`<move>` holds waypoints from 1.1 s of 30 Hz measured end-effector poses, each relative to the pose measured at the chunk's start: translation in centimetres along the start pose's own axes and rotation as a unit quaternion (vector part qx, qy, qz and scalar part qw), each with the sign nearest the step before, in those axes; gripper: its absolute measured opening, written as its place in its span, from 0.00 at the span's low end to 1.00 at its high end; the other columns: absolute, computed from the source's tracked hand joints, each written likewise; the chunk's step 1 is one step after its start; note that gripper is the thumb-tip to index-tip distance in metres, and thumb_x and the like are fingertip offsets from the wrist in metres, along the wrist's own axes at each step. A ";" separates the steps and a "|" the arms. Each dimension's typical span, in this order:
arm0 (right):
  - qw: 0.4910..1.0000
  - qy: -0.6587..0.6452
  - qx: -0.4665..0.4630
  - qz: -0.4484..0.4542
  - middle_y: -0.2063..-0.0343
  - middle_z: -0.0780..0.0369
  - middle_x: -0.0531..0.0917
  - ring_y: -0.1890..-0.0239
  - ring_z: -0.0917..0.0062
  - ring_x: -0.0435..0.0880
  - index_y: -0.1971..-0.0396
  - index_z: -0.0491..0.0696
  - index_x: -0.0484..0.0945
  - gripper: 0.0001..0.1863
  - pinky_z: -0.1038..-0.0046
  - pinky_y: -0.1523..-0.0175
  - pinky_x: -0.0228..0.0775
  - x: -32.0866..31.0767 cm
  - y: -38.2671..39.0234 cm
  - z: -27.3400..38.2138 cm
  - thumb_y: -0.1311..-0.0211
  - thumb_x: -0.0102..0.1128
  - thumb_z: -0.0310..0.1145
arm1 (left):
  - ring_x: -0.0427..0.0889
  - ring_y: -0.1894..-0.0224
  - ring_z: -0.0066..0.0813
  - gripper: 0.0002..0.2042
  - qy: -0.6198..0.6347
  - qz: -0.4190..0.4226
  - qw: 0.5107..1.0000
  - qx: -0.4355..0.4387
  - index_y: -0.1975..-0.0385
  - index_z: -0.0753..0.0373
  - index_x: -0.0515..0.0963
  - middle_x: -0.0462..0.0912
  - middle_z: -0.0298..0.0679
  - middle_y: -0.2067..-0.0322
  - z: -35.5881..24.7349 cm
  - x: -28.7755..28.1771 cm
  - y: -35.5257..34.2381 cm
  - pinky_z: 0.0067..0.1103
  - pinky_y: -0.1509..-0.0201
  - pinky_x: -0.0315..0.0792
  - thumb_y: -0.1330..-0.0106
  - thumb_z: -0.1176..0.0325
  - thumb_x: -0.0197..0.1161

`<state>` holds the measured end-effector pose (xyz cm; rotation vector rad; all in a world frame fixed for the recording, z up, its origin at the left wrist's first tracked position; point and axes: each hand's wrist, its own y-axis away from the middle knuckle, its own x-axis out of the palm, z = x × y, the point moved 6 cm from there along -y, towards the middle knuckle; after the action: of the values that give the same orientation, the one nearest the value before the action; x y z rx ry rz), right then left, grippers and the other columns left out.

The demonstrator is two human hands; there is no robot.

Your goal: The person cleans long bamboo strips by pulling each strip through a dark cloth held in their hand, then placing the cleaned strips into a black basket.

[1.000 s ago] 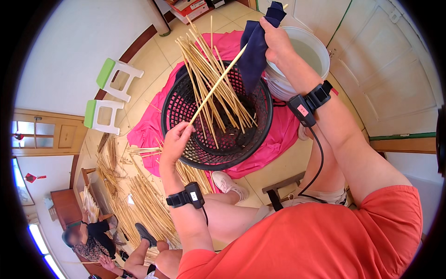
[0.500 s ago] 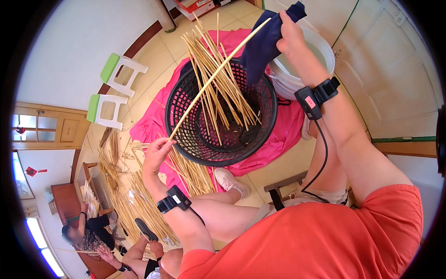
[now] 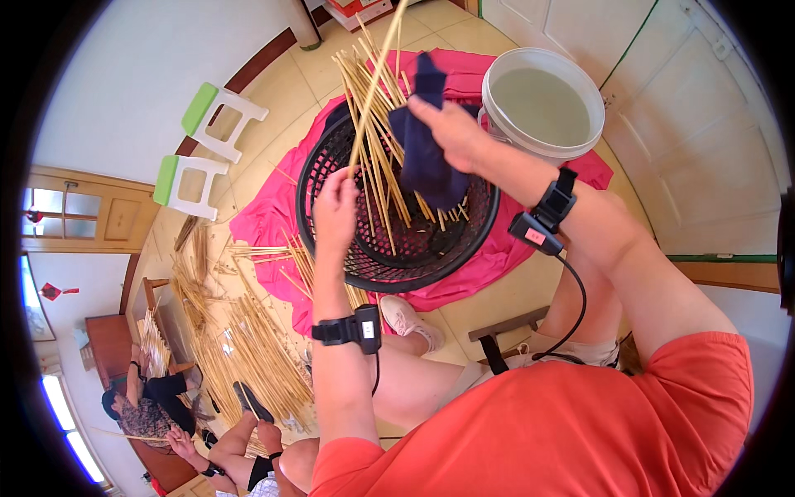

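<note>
My left hand (image 3: 334,214) pinches the lower end of a long pale stick (image 3: 374,87), perhaps reed or cane. It slants up over the basket and runs out of the top of the view. In my right hand (image 3: 457,139) is a dark navy cloth (image 3: 426,161), hanging in folds just right of the stick; the cloth looks apart from it. Below both hands stands a black mesh plastic basket (image 3: 397,286). A bundle of similar sticks (image 3: 377,178) leans in it, partly hidden by the cloth.
A white bucket of cloudy water (image 3: 542,103) stands right of the basket. Pink cloth (image 3: 265,219) lies underneath. Many sticks (image 3: 257,356) cover the floor at left, near two green-and-white stools (image 3: 195,186). Two people sit at lower left. A door (image 3: 704,124) is at right.
My right hand has come down and left with the cloth, from beside the bucket to over the basket. My left hand has moved up and right, and the stick now stands steeper.
</note>
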<state>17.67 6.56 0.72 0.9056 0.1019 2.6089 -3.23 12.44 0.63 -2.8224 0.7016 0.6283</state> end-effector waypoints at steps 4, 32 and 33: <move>0.993 0.052 0.045 0.091 0.69 0.65 0.79 0.69 0.83 0.77 0.64 0.45 0.74 0.12 0.78 0.62 0.70 1.8 0.8 -5.0 0.38 0.51 0.39 | 0.75 0.77 0.30 0.08 -0.094 -0.002 0.990 0.103 0.62 0.66 0.72 0.75 0.42 0.79 -2.8 5.0 0.4 0.24 0.71 0.69 0.41 0.76 0.53; 0.968 -0.173 -0.102 -0.152 0.73 0.58 0.78 0.73 0.69 0.79 0.67 0.40 0.71 0.12 0.66 0.67 0.75 -10.1 -5.0 7.9 0.40 0.54 0.35 | 0.73 0.77 0.32 0.08 -0.233 0.059 0.969 0.060 0.66 0.62 0.71 0.73 0.41 0.80 1.4 -5.1 3.9 0.24 0.71 0.66 0.35 0.64 0.50; 0.964 -0.181 -0.108 -0.161 0.72 0.58 0.78 0.73 0.69 0.79 0.67 0.40 0.71 0.12 0.66 0.67 0.75 -10.3 -5.0 8.3 0.40 0.54 0.36 | 0.73 0.77 0.29 0.08 -0.221 0.062 0.971 0.062 0.67 0.63 0.71 0.73 0.40 0.80 1.9 -5.8 4.1 0.23 0.71 0.66 0.35 0.65 0.50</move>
<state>31.74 6.90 0.35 1.1596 -0.1206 2.0740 -10.57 11.71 1.21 -2.4111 0.7963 1.1427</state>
